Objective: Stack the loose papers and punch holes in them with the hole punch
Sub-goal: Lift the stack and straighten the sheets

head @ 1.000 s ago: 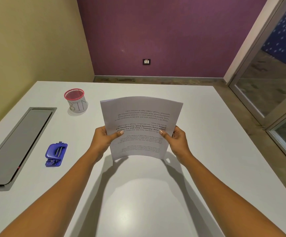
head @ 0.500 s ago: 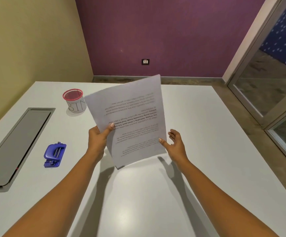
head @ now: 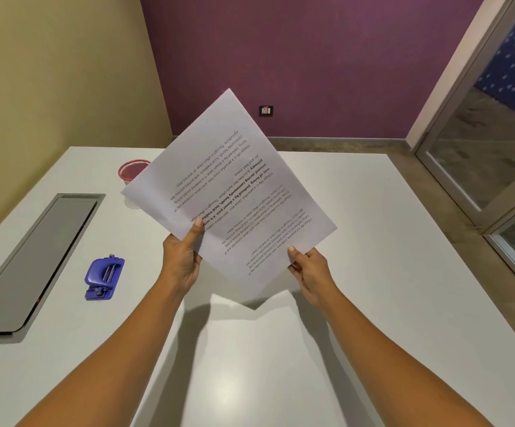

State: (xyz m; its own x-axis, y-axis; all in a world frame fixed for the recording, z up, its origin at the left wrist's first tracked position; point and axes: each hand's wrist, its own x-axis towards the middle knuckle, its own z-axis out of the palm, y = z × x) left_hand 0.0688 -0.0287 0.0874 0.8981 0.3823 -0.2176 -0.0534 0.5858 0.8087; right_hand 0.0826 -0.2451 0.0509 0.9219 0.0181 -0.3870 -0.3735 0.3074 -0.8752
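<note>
Spanning the scene, a white table (head: 373, 272) is seen, a grey panel (head: 34, 263) set into its left side. Tilted papers (head: 234, 192) are held above the middle, pinched at near edges by the left hand (head: 182, 263) and right hand (head: 311, 272), thumbs on top. A hole punch (head: 103, 278) is laid at left, well apart.

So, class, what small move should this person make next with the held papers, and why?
Probably lower the papers onto the table and tap one edge to square them. Both the left hand and right hand pinch the stack tilted in mid-air, a corner pointing down, while the hole punch lies untouched to the left.
</note>
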